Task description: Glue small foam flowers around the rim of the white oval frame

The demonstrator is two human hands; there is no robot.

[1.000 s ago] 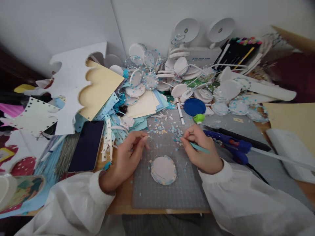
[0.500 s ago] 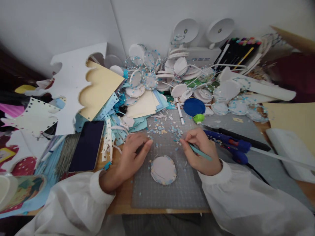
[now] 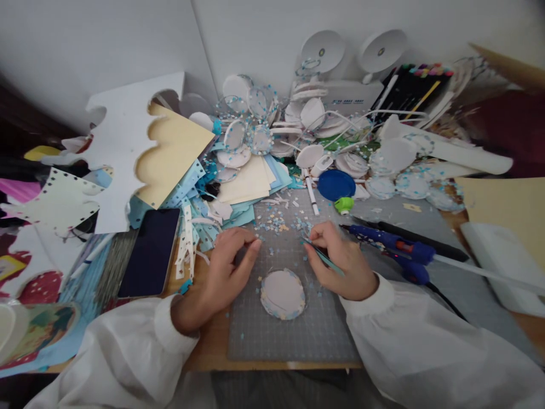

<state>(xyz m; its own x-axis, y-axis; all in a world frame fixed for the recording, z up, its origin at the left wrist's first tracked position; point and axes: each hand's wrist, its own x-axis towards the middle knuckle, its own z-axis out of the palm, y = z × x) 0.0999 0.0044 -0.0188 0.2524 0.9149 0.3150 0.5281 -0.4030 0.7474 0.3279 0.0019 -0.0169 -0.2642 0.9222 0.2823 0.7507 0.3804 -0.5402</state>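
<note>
My right hand grips teal tweezers between thumb and fingers, with their tip pointing left over the grey cutting mat. Small blue, cream and white paper pieces lie scattered on the mat just beyond both hands. My left hand rests at the mat's left edge, its thumb and forefinger brought together; whatever may be between them is too small to make out. A round white disc with tiny paper pieces around its rim lies flat between my wrists, touched by neither hand.
A blue glue gun lies right of my right hand, beside a black tool. A phone is at the left. Behind stand a blue lid, a white marker and a heap of decorated white discs.
My right hand has shifted slightly left with the tweezers, bringing their tip closer to the scattered pieces. My left hand has moved very little; the disc stays where it was.
</note>
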